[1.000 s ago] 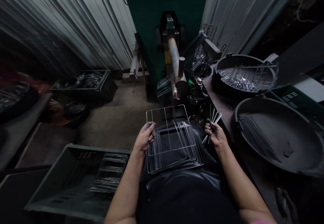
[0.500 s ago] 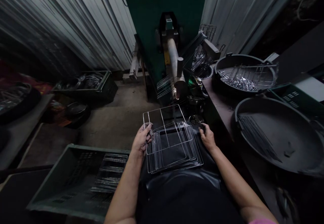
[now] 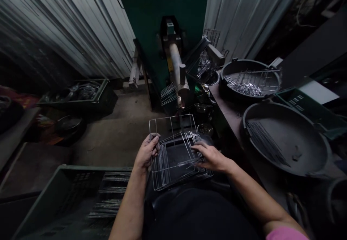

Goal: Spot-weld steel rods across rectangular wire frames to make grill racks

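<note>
My left hand (image 3: 148, 150) is closed on the left side of a rectangular wire frame (image 3: 171, 124), raised at a tilt above a stack of similar wire frames (image 3: 164, 162). The stack lies on the dark apron (image 3: 176, 193) over my lap. My right hand (image 3: 213, 157) reaches over the stack's right side with fingers bent. Thin metal rods (image 3: 189, 162) run from under those fingers, seemingly held in them; their number cannot be made out. Ahead stands a green machine (image 3: 187, 12) with a thick cylindrical arm (image 3: 176, 61) pointing towards me.
Several wire pieces fill a round pan (image 3: 249, 93) at right; a nearer pan (image 3: 306, 138) holds long rods (image 3: 267, 144). A green crate (image 3: 62, 185) at lower left contains wire frames (image 3: 111, 193). Another crate (image 3: 107, 97) with metal parts stands behind it.
My right hand has moved left from beside the stack to over its right side. The raised wire frame stays in my left hand. The view has shifted slightly right.
</note>
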The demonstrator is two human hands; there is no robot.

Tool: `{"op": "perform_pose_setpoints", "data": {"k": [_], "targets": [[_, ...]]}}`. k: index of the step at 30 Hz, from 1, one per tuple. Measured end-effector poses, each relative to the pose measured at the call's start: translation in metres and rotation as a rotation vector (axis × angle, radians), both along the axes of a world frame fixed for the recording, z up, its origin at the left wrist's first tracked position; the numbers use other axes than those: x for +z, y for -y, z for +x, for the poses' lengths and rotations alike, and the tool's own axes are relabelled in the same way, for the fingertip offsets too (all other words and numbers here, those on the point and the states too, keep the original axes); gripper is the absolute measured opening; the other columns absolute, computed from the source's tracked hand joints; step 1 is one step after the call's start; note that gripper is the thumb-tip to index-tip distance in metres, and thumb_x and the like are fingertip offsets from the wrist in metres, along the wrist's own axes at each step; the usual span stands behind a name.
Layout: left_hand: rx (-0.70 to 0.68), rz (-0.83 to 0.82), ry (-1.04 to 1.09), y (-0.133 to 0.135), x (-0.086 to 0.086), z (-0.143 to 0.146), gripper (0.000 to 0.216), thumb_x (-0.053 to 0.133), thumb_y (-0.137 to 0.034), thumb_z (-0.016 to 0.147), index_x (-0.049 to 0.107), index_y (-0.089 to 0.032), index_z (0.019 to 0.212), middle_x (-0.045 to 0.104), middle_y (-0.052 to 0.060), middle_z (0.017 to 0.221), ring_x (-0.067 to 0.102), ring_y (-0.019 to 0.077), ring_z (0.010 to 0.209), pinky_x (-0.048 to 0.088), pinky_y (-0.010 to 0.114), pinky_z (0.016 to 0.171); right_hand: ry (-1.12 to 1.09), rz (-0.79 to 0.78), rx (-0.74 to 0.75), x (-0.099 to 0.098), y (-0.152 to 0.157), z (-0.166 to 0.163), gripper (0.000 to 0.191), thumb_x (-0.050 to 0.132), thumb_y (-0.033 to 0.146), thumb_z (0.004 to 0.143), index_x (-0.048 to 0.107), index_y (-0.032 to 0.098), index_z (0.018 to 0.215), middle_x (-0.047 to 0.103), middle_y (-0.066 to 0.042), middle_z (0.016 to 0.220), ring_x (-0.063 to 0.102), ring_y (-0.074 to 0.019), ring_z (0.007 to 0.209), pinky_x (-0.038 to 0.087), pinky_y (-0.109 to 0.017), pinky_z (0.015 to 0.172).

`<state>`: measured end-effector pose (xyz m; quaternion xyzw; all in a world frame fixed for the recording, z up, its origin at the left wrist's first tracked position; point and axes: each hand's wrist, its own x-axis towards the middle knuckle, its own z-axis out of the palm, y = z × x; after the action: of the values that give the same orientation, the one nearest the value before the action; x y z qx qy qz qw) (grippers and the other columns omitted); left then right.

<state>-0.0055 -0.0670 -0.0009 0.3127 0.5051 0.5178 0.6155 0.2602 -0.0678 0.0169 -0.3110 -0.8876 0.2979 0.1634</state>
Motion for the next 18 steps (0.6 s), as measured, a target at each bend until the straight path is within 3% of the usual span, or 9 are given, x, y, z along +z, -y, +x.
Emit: {"op": "perform_pose_setpoints", "data": {"k": [4,9,18], "targets": [[0.002,0.014,-0.005,0.003,0.004,0.001,0.022,0.056,-0.036,0.071,0.048,-0.019,0.082,0.041,-0.011,0.041,0.021,-0.0001,0.026,0.020,0.011,0.029,0.155,-0.019,0.055,0.001,0.005,-0.004,0.071,0.062,0.026,0.069,0.025,0.019,0.130,0.037,-0.014,0.123,0.051,-0.0222,0.099,0.044,-0.033,0.079],[-0.002,0.002,-0.006,0.003,0.002,0.002,0.023,0.057,-0.037,0.070,0.048,-0.019,0.082,0.040,-0.011,0.039,0.020,-0.0002,0.026,0.018,0.010,0.029,0.250,-0.035,0.016,0.002,0.008,-0.010,0.064,0.056,0.013,0.071,0.028,0.019,0.129,0.039,-0.014,0.121,0.053,-0.0208,0.095,0.044,-0.032,0.078],[-0.013,0.016,0.015,0.000,0.000,0.003,0.026,0.057,-0.038,0.070,0.047,-0.019,0.084,0.037,-0.012,0.039,0.019,0.0002,0.026,0.016,0.011,0.028,0.230,-0.062,-0.001,0.005,0.008,-0.012,0.056,0.055,0.016,0.073,0.034,0.017,0.125,0.041,-0.013,0.117,0.052,-0.0199,0.096,0.043,-0.031,0.080]]}}
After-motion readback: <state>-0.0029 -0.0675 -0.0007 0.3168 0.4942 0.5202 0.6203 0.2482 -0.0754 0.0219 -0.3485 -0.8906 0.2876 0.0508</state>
